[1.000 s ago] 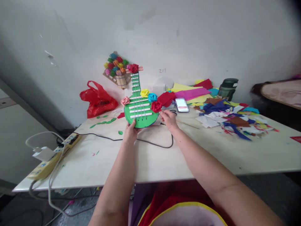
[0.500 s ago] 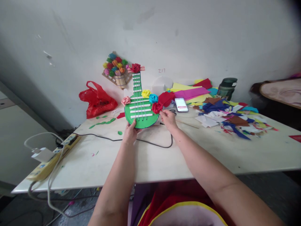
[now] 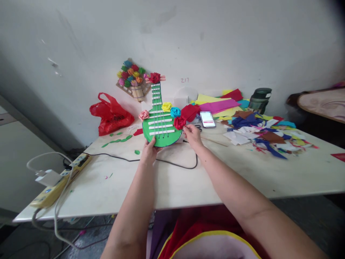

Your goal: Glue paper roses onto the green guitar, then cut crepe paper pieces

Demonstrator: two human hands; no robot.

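I hold a green paper guitar [image 3: 161,126] upright above the table. It has white strips across its body and neck, thin strings, and a red rose at the top [image 3: 155,77]. My left hand [image 3: 149,151] grips its lower edge from below. My right hand [image 3: 192,133] pinches a red paper rose [image 3: 179,122] at the guitar's right edge. Pink [image 3: 143,115], yellow [image 3: 166,106] and blue [image 3: 175,112] paper roses sit along the guitar body.
A white table [image 3: 172,180] carries a black cable [image 3: 172,163], green paper leaves [image 3: 117,140], a red plastic bag [image 3: 110,114], a phone [image 3: 207,119], coloured paper sheets and scraps [image 3: 258,129], and a dark jar [image 3: 260,100]. A yellow power strip [image 3: 58,181] lies at the left edge. A paper flower bouquet [image 3: 132,79] leans on the wall.
The view has shifted slightly; the guitar and both hands stay almost in place, with the right hand still at the red rose.
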